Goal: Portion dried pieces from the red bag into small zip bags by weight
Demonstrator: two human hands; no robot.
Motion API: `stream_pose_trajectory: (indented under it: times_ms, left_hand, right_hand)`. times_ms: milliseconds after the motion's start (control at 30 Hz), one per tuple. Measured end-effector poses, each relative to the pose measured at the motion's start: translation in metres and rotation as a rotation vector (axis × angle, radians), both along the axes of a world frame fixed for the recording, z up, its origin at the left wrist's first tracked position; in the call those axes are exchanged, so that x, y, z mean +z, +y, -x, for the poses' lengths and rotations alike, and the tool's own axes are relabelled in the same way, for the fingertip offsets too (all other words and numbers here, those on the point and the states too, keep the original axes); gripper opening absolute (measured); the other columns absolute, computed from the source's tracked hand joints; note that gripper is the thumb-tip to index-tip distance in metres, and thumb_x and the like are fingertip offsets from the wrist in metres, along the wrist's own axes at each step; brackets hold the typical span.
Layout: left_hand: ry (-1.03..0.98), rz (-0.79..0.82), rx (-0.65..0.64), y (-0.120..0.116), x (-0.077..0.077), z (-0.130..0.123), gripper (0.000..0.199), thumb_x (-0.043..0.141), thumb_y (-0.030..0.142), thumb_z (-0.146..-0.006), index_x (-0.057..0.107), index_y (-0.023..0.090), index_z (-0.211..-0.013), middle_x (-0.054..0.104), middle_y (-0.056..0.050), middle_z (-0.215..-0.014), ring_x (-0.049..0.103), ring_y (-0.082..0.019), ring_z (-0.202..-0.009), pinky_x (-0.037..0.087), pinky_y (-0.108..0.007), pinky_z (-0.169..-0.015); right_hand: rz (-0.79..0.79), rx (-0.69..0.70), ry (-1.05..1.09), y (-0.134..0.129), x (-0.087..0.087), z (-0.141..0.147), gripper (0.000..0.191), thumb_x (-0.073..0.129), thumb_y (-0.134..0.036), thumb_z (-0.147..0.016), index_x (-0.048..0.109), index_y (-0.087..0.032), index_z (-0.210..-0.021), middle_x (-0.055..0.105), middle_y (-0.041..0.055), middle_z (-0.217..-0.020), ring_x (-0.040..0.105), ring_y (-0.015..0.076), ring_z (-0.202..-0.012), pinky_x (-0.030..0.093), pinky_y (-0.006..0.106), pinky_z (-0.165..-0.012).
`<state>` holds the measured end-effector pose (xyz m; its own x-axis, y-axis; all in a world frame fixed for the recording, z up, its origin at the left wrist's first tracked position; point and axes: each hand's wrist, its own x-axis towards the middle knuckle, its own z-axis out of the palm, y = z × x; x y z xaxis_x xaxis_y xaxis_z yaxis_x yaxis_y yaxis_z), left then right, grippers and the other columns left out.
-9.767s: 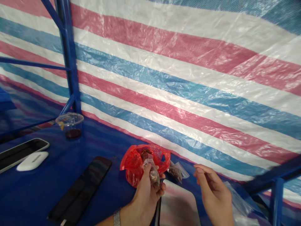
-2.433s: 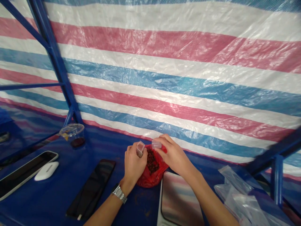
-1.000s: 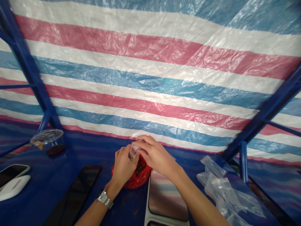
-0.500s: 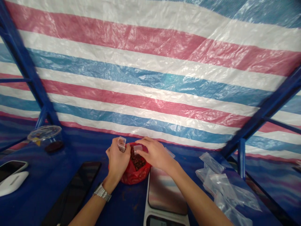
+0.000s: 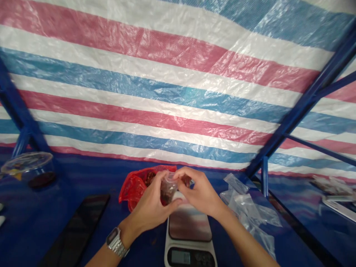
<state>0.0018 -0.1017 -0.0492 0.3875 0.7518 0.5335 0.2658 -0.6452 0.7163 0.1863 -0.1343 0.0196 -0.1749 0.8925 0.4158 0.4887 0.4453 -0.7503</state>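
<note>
While the left hand [image 5: 148, 200] and right hand [image 5: 200, 191] pinch a small clear plastic bag [image 5: 168, 188] of dark pieces [image 5: 167, 196] between them, wrists bent inward, they hover above a white digital scale [image 5: 189, 237], near a crumpled red plastic bag [image 5: 133, 189] on the left.

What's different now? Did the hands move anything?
The left hand and right hand moved off the red plastic bag and now hold a small clear bag with dark pieces inside, just above the kitchen scale. The pile of clear plastic bags stayed put.

Red, white and blue striped tarpaulin wall [image 5: 167, 92], blue steel frame [image 5: 306, 111], blue tabletop [image 5: 83, 174]
</note>
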Motion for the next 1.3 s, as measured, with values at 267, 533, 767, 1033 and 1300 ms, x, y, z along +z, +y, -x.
stream_pose_trajectory:
  times_ms: [267,533,767,1033,1300]
  left_hand:
    - [0.108,-0.008,-0.001,0.01,-0.004,0.001,0.029,0.036,0.032,-0.108,0.064,0.024,-0.115,0.071,-0.006,-0.111,0.067,-0.022,-0.107,0.051,-0.035,-0.096]
    - [0.321,-0.143,-0.009,0.018,-0.007,0.0,0.016,0.049,0.025,-0.102,0.063,0.023,-0.097,0.068,-0.005,-0.101,0.064,-0.023,-0.1,0.05,-0.037,-0.091]
    - [0.283,-0.2,0.018,0.018,-0.006,-0.001,0.016,0.049,0.021,-0.101,0.064,0.022,-0.094,0.067,-0.004,-0.096,0.064,-0.02,-0.095,0.05,-0.034,-0.087]
    - [0.37,-0.222,-0.044,0.018,-0.005,0.0,0.012,0.054,0.018,-0.097,0.065,0.022,-0.097,0.066,-0.004,-0.099,0.062,-0.022,-0.099,0.05,-0.036,-0.09]
    - [0.46,-0.244,-0.048,0.023,-0.014,0.002,0.015,0.053,0.015,-0.097,0.065,0.022,-0.102,0.064,-0.006,-0.102,0.061,-0.023,-0.1,0.051,-0.039,-0.091]
  right_hand:
    - [0.291,0.08,-0.082,0.001,-0.055,-0.058,0.016,0.057,-0.011,-0.088,0.071,-0.02,-0.09,0.065,-0.002,-0.076,0.056,0.0135,-0.065,0.043,0.025,-0.063]
    - [-0.033,-0.113,-0.139,0.01,-0.065,-0.071,0.02,0.056,-0.02,-0.1,0.075,-0.023,-0.098,0.069,0.0046,-0.097,0.067,0.0193,-0.09,0.05,0.033,-0.085]
    - [-0.159,-0.224,-0.218,0.013,-0.071,-0.085,0.02,0.054,-0.017,-0.099,0.072,-0.023,-0.101,0.071,0.0048,-0.098,0.069,0.0213,-0.094,0.051,0.035,-0.09]
    - [-0.196,-0.286,-0.206,0.016,-0.075,-0.088,0.02,0.054,-0.017,-0.099,0.073,-0.023,-0.103,0.072,0.0048,-0.099,0.068,0.0209,-0.089,0.051,0.033,-0.083]
    - [-0.208,-0.266,-0.209,0.014,-0.071,-0.086,0.021,0.054,-0.015,-0.098,0.074,-0.022,-0.103,0.072,0.0048,-0.098,0.068,0.02,-0.089,0.051,0.032,-0.083]
